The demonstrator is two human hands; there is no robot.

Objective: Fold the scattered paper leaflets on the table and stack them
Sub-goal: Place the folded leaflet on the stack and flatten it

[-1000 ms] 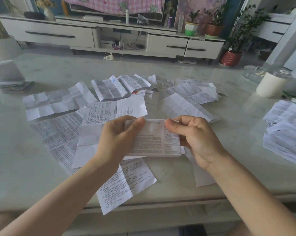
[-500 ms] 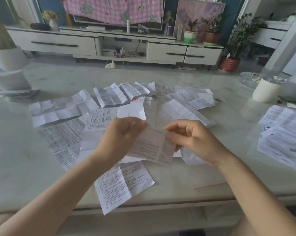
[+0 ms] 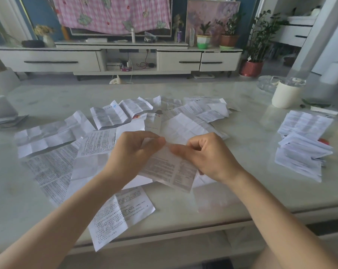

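Observation:
A folded printed leaflet (image 3: 168, 169) hangs tilted above the table's near middle. My left hand (image 3: 133, 154) pinches its top edge with thumb and fingers. My right hand (image 3: 207, 156) pinches the same top edge from the right, fingertips almost meeting the left's. Several unfolded creased leaflets (image 3: 109, 115) lie scattered across the marble table (image 3: 242, 136) behind and under my hands; one leaflet (image 3: 121, 216) overhangs the near edge. A stack of folded leaflets (image 3: 302, 154) sits at the right side of the table.
A white lidded cup (image 3: 285, 94) and a glass dish (image 3: 267, 83) stand at the far right. A pile of papers (image 3: 1, 113) lies at the far left edge. Behind the table are a white TV cabinet (image 3: 115, 59) and potted plants (image 3: 255, 41).
The leaflet has tilted from flat to slanting down to the right. Both hands moved up its top edge and closer together. The camera view lifted a little.

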